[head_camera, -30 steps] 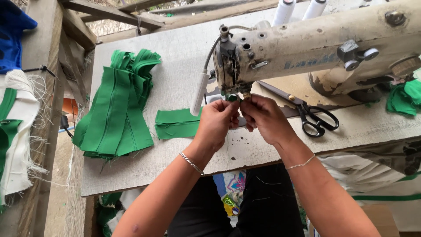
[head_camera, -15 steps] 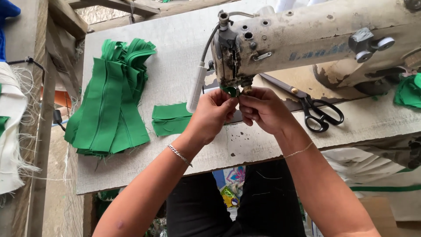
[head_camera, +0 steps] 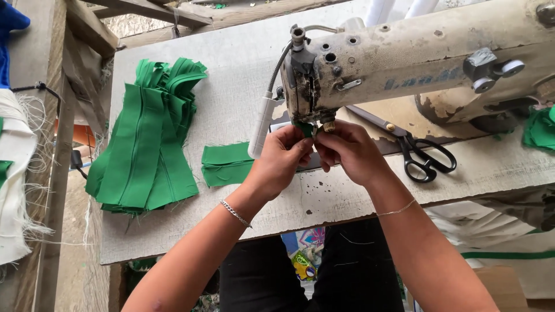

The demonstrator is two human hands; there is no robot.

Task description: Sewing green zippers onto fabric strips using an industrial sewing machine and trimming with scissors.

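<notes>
- While both hands meet under the head of a worn cream sewing machine (head_camera: 404, 58), the left hand (head_camera: 280, 162) and right hand (head_camera: 347, 151) pinch a small green fabric piece (head_camera: 304, 128) between fingertips, each hand closed on it.
- That piece sits directly at the fingertips, just below the needle area and touching both hands; neither hand is clearly nearer. Little of it shows, so its long axis cannot be told.
- One folded green fabric piece (head_camera: 225, 164) lies flat on the table (head_camera: 231, 75) just left of the left hand, its long side running left to right.
- One fanned stack of green fabric strips (head_camera: 147, 144) lies farther left, well apart from the hands, long axis running away from the person; the strips are too overlapped to count.
- One pair of black-handled scissors (head_camera: 425, 156) rests to the right, near the right hand, blades pointing toward the machine.
- One thin bracelet circles each wrist, two in all.
</notes>
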